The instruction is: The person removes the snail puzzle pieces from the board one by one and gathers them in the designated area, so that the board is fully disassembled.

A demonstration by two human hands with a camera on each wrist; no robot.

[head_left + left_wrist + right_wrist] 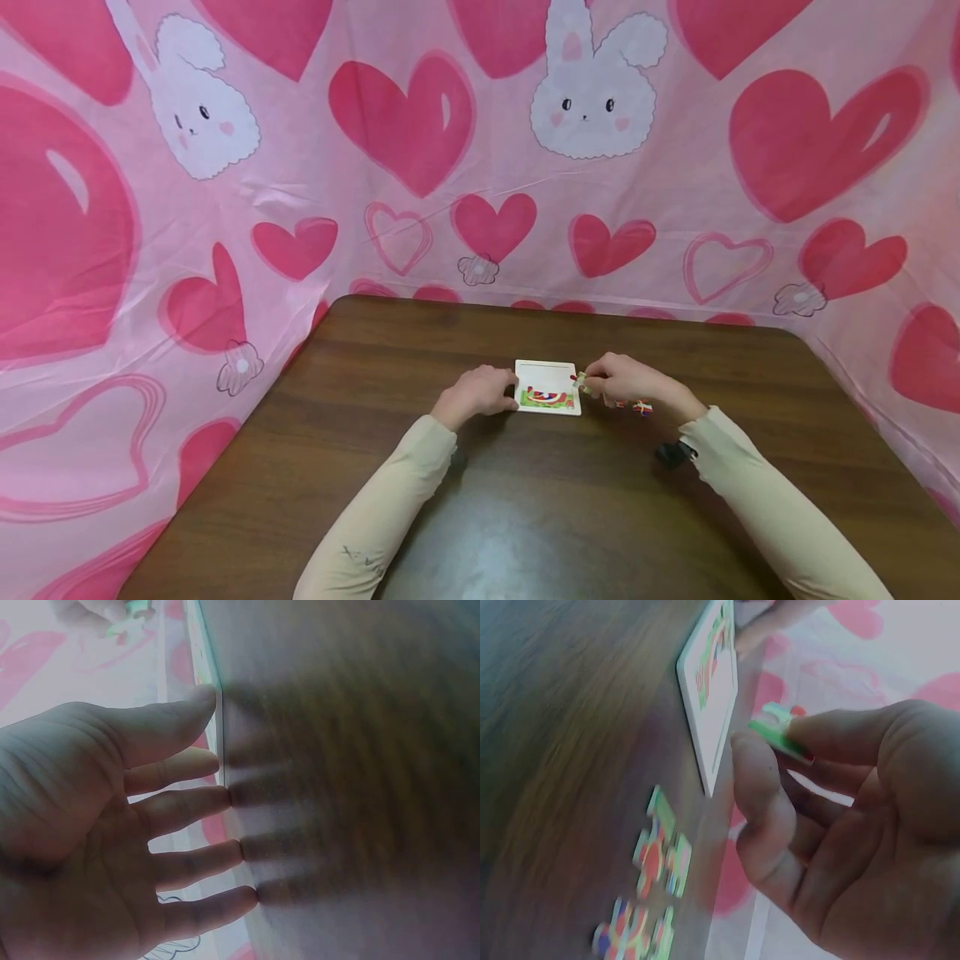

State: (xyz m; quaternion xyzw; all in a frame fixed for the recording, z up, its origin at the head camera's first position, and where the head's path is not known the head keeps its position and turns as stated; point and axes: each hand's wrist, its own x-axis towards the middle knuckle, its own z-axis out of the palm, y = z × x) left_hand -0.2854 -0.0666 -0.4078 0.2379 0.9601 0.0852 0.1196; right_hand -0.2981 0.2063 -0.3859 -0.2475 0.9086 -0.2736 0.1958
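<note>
A white puzzle tray [546, 365] lies on the table, with joined picture pieces [547, 398] filling its near part; the far part shows bare white. My left hand [483, 390] touches the tray's left edge, its fingers fairly straight and spread in the left wrist view. At the tray's right side, my right hand [622, 379] pinches a puzzle piece [780, 733] with a green edge between thumb and index finger, just above the table. Several loose puzzle pieces [656, 862] lie on the table beneath and beside the right hand, partly hidden by it in the head view.
The brown wooden table [510, 500] has a rounded far edge. Behind and beside it hangs a pink cloth [420, 183] printed with hearts and rabbits. A dark wrist device [675, 453] shows under the right sleeve.
</note>
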